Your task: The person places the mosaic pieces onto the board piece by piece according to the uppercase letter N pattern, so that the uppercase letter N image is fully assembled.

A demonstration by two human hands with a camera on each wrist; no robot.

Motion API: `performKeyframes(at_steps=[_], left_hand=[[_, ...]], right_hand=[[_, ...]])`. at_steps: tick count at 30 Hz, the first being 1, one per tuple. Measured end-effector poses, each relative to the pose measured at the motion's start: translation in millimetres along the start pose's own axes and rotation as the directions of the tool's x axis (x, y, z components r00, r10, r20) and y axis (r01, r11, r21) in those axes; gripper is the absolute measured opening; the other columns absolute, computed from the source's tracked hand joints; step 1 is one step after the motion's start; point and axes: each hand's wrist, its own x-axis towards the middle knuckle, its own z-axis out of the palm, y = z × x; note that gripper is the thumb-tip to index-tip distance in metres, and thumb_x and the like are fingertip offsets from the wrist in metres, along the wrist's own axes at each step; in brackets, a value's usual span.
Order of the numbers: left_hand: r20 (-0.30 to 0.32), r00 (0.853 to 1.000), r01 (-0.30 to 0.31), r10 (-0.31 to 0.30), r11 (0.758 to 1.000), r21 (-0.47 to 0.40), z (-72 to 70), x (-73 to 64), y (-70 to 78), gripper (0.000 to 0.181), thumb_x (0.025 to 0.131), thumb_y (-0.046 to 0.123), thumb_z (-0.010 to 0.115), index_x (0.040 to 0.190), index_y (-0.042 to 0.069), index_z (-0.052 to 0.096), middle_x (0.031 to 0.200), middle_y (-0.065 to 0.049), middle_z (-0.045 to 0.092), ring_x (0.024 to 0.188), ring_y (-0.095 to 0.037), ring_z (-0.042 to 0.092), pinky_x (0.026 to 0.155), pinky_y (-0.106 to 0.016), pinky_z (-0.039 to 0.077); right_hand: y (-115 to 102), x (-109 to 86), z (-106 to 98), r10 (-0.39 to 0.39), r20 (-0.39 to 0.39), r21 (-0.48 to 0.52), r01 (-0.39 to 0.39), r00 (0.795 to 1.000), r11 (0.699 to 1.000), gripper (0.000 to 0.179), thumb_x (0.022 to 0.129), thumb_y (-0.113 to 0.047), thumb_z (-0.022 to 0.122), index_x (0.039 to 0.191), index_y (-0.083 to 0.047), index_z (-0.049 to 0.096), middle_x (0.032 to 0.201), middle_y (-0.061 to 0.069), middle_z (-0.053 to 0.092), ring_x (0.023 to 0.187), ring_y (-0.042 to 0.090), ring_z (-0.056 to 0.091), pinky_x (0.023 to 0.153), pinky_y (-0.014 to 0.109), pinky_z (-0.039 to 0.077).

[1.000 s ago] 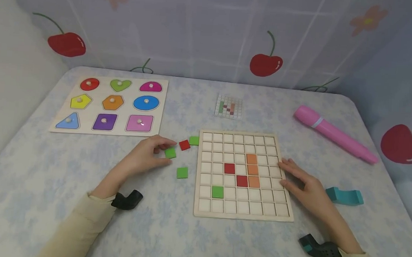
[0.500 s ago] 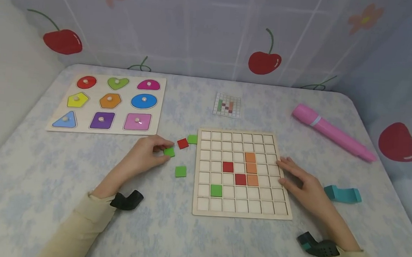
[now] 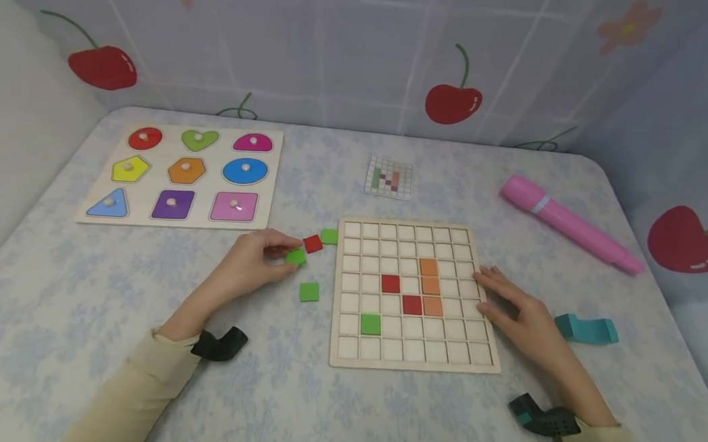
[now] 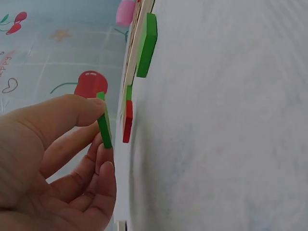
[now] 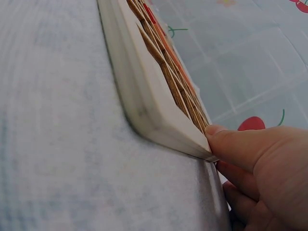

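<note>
Head view: my left hand (image 3: 254, 259) held a green tile (image 3: 296, 257) in a thumb-and-finger pinch, left of the gridded board (image 3: 410, 268); my fingers covered part of it. A loose red tile (image 3: 313, 243) lay just beside it, and a second green tile (image 3: 329, 236) lay by the board. My right hand (image 3: 521, 319) was loosely spread, its fingertips at the board's right edge. The pattern card (image 3: 388, 177) was too small to read exactly.

Left wrist view: the pinched tile appeared edge-on, raised off the table (image 4: 216, 120), which the head view left unclear. The red tile mostly hid the second green tile.

Right wrist view: my thumb touched the board's rim; my other fingers were partly hidden. The orange tiles (image 3: 431, 285) showed as a sliver.
</note>
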Motion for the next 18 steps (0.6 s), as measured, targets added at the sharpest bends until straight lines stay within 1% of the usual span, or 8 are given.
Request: performKeyframes(at_steps=[5,9,11,14,18], left_hand=[[-0.011,0.999,-0.045,0.045,0.999,-0.013,2.9,3.8,10.0,0.031,0.079,0.005,0.074,0.109,0.002,0.069,0.101,-0.006,0.064,0.090,-0.020,0.058,0.082,-0.037,0.048],[0.004,0.998,-0.055,0.056,0.998,-0.036,6.8,5.3,19.9,0.031,0.079,0.004,0.074,0.109,0.002,0.069,0.100,-0.004,0.064,0.090,-0.019,0.057,0.083,-0.036,0.047],[0.027,0.997,-0.070,0.072,0.996,-0.054,11.1,6.7,27.4,0.032,0.078,0.003,0.074,0.110,0.002,0.068,0.099,-0.004,0.064,0.091,-0.019,0.057,0.083,-0.035,0.047],[0.081,0.991,-0.104,0.110,0.992,-0.074,21.7,11.1,39.8,0.033,0.078,0.004,0.074,0.111,0.002,0.068,0.099,-0.003,0.063,0.091,-0.017,0.057,0.083,-0.033,0.047],[0.160,0.971,-0.165,0.176,0.983,-0.077,39.8,15.8,53.8,0.032,0.079,0.005,0.074,0.110,0.003,0.069,0.101,0.000,0.064,0.091,-0.014,0.056,0.079,-0.029,0.048]], right_hand=[[0.5,2.7,-1.3,0.002,0.000,0.006,-0.002,1.000,1.000,0.050,0.091,-0.015,0.063,0.138,-0.011,0.048,0.144,0.013,0.037,0.136,0.030,0.023,0.104,0.043,0.024],[1.2,3.6,-1.7,-0.010,-0.002,0.003,0.010,1.000,1.000,0.049,0.090,-0.014,0.064,0.137,-0.010,0.049,0.144,0.013,0.037,0.136,0.031,0.023,0.105,0.042,0.024],[1.4,3.4,-1.8,-0.015,-0.002,0.004,0.015,1.000,1.000,0.049,0.090,-0.014,0.063,0.137,-0.010,0.049,0.144,0.013,0.037,0.136,0.031,0.023,0.105,0.043,0.024],[1.4,2.4,-2.0,-0.016,-0.004,0.009,0.016,1.000,1.000,0.049,0.090,-0.013,0.063,0.137,-0.009,0.049,0.144,0.013,0.037,0.136,0.031,0.023,0.105,0.043,0.023],[0.9,1.6,-0.9,-0.024,-0.005,0.023,0.024,1.000,0.999,0.049,0.090,-0.012,0.064,0.137,-0.008,0.049,0.144,0.015,0.037,0.135,0.033,0.022,0.105,0.041,0.023]])
